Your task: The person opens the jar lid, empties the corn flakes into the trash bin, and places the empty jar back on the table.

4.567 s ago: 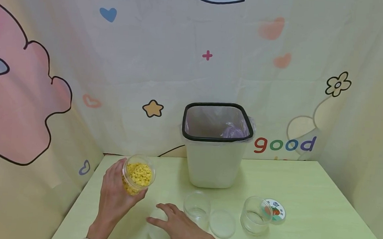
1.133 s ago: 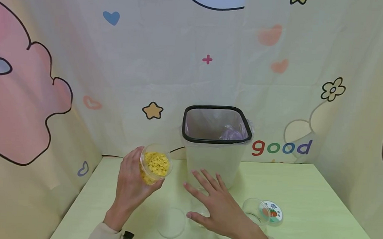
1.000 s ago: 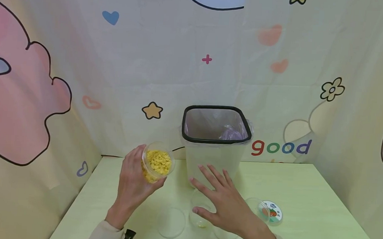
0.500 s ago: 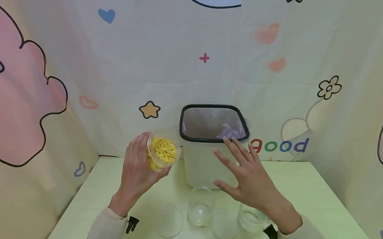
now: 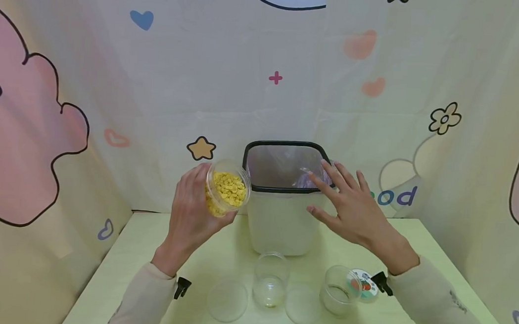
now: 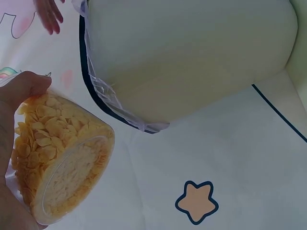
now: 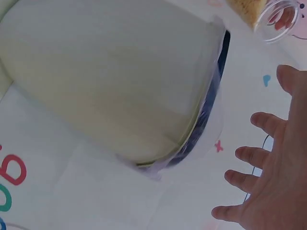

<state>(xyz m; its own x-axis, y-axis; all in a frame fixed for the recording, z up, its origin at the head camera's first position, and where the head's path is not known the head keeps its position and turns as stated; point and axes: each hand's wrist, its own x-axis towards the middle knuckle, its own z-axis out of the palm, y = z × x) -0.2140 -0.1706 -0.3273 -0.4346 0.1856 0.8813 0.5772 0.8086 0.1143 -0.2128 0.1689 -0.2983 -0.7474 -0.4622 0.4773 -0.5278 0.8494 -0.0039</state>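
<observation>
My left hand [image 5: 193, 202] grips a clear plastic jar [image 5: 227, 189] of yellow corn flakes, lifted above the table and tilted with its uncovered mouth toward the camera. In the left wrist view the flakes fill much of the jar [image 6: 62, 153], seen from its base. The jar is beside the left rim of a trash can [image 5: 282, 223] with a black rim and a purple bag liner. My right hand [image 5: 355, 207] hovers by the can's right rim, fingers spread, holding nothing. The right wrist view shows that hand [image 7: 273, 158] apart from the can.
On the table [image 5: 138, 253] stand a clear jar [image 5: 271, 281] and another clear jar [image 5: 338, 293]. Two translucent round lids [image 5: 227, 301] lie flat near the front. A printed round lid [image 5: 365, 286] lies partly behind the right jar. A patterned curtain hangs behind.
My left hand has raised the jar of corn flakes and carried it right, toward the trash can. My right hand has left the round lid and moved up and right.
</observation>
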